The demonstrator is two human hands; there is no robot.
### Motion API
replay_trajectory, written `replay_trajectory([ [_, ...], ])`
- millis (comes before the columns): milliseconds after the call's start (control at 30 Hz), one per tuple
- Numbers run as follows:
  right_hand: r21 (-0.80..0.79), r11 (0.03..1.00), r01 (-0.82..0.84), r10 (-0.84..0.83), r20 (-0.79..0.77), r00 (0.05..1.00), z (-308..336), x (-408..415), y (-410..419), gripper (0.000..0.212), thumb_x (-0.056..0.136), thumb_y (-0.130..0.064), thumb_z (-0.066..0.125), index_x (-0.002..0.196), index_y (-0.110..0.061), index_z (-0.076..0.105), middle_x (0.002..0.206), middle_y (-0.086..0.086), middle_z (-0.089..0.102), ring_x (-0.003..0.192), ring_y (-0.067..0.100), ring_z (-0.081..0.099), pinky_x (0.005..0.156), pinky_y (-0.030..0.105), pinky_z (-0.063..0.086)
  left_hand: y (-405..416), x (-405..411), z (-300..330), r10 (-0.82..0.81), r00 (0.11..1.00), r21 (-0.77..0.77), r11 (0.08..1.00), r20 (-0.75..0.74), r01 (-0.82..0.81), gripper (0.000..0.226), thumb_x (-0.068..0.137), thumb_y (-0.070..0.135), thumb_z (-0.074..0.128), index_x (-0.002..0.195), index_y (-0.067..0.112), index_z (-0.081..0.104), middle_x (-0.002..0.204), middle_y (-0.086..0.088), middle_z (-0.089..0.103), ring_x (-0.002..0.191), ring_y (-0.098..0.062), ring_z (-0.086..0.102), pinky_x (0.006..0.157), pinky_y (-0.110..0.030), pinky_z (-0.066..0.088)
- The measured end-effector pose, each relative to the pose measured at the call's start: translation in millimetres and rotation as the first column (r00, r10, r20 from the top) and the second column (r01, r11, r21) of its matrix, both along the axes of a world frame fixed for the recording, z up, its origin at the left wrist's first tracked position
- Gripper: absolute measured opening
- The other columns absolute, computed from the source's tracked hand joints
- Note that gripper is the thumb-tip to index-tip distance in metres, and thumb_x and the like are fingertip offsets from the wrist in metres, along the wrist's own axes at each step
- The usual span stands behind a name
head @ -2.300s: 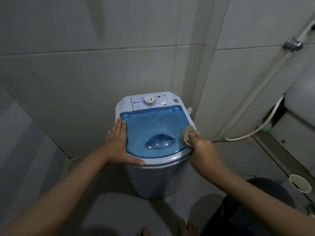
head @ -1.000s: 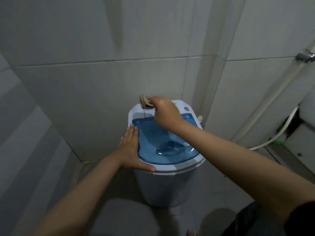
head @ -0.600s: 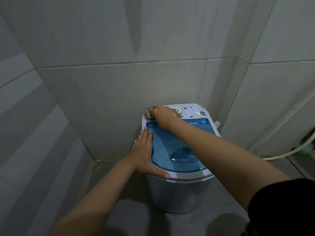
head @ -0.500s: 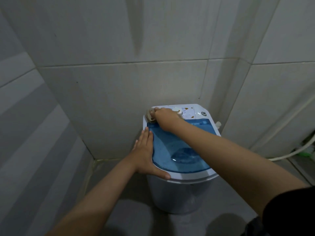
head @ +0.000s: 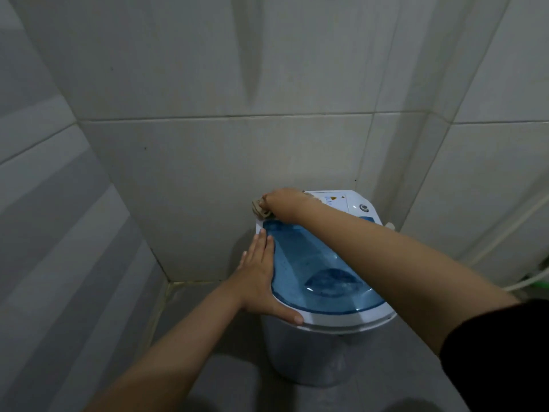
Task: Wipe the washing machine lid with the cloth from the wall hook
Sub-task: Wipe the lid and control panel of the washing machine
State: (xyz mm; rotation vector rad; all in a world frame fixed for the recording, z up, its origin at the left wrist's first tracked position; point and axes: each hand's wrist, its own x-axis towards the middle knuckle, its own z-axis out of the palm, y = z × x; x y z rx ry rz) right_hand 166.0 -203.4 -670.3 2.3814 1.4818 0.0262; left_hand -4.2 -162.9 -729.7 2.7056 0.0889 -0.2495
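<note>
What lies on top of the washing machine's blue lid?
Only the right forearm crosses above the blue lid; the right hand presses the cloth beyond it. The left hand rests alongside.

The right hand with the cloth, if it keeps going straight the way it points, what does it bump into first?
Probably the tiled wall. The right hand points past the washer's back left corner, cloth leading; depth is unclear.

Grey-white tiled walls point(head: 208, 162) meet in corner behind, thin grout lines, few dark specks. Grey floor point(head: 225, 379) below. White pipe point(head: 505, 230) runs diagonally along right wall; pale hose point(head: 531, 279) near small green item point(head: 542, 283), right edge.
</note>
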Motion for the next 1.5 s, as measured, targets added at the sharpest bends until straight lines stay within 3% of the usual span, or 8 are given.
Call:
replay_trajectory([
  [267,-0.008,0.995,0.103,-0.104,-0.026,0.994,8,2,20,0.028,0.092,0.001,0.045,0.117,0.003,0.06,0.127,0.018,0.06,0.115,0.033,0.059,0.094,0.038,0.048,-5,-3,5,0.029,1.0,-0.015,0.999,0.001,-0.029,0.154,0.045,0.073,0.075,0.143,0.012,-0.027,0.15,-0.001,-0.039,0.137,-0.016,-0.035,0.115,-0.043,-0.013],
  [533,-0.003,1.0,-0.003,0.003,-0.042,0.999,24,21,2,0.027,0.085,-0.002,0.056,0.109,-0.006,0.068,0.112,0.015,0.069,0.101,0.032,0.064,0.085,0.037,0.053,-3,-2,2,0.022,1.0,-0.009,1.0,0.003,-0.022,0.156,0.042,0.075,0.073,0.143,0.012,-0.027,0.149,0.0,-0.04,0.136,-0.015,-0.036,0.117,-0.047,-0.009],
  [900,0.073,0.996,0.053,-0.053,0.0,0.999,-3,18,-53,0.05,0.086,0.002,0.048,0.131,-0.02,0.051,0.136,0.008,0.055,0.116,0.032,0.058,0.09,0.038,0.049,0,1,-3,0.002,1.0,-0.025,1.0,0.02,-0.001,0.156,0.042,0.079,0.07,0.142,0.014,-0.03,0.148,0.0,-0.042,0.136,-0.017,-0.037,0.115,-0.043,-0.013],
  [1000,0.074,0.997,0.002,-0.002,0.01,1.0,-2,13,-56,0.049,0.081,0.002,0.051,0.123,-0.022,0.057,0.124,0.007,0.062,0.107,0.03,0.062,0.083,0.035,0.052,-1,0,-2,-0.005,1.0,-0.024,1.0,0.022,0.006,0.154,0.044,0.078,0.07,0.142,0.015,-0.031,0.149,0.0,-0.041,0.136,-0.017,-0.036,0.114,-0.043,-0.013],
  [1100,0.042,0.999,-0.012,0.014,-0.044,0.999,9,7,-59,0.043,0.078,0.004,0.051,0.114,-0.016,0.063,0.108,0.01,0.067,0.097,0.031,0.062,0.07,0.033,0.043,-1,-1,-2,-0.004,1.0,-0.024,1.0,0.025,0.005,0.154,0.044,0.078,0.07,0.142,0.015,-0.03,0.15,0.0,-0.04,0.136,-0.017,-0.036,0.112,-0.042,-0.014],
  [1300,0.154,0.97,0.187,-0.134,-0.303,0.943,47,21,-66,0.029,0.074,0.004,0.054,0.096,-0.009,0.07,0.083,0.008,0.068,0.078,0.025,0.058,0.068,0.033,0.045,0,-1,-2,-0.002,1.0,-0.029,1.0,0.022,0.003,0.156,0.042,0.078,0.071,0.142,0.013,-0.029,0.149,-0.001,-0.041,0.136,-0.018,-0.036,0.116,-0.046,-0.01],
  [1400,0.343,0.911,0.227,-0.158,-0.218,0.963,58,36,-68,0.032,0.079,0.002,0.054,0.103,-0.012,0.07,0.093,0.011,0.072,0.077,0.025,0.057,0.064,0.031,0.041,0,1,-3,0.001,1.0,-0.026,1.0,0.02,0.0,0.157,0.041,0.078,0.071,0.142,0.013,-0.029,0.148,0.0,-0.042,0.136,-0.017,-0.037,0.117,-0.046,-0.01],
  [1500,0.318,0.921,0.226,-0.183,-0.159,0.97,42,43,-66,0.049,0.083,0.004,0.053,0.126,-0.018,0.061,0.118,0.011,0.068,0.099,0.029,0.062,0.069,0.029,0.04,1,2,-3,0.001,1.0,-0.021,1.0,0.014,-0.001,0.157,0.042,0.077,0.072,0.142,0.012,-0.03,0.148,0.0,-0.042,0.136,-0.016,-0.037,0.116,-0.046,-0.011],
])
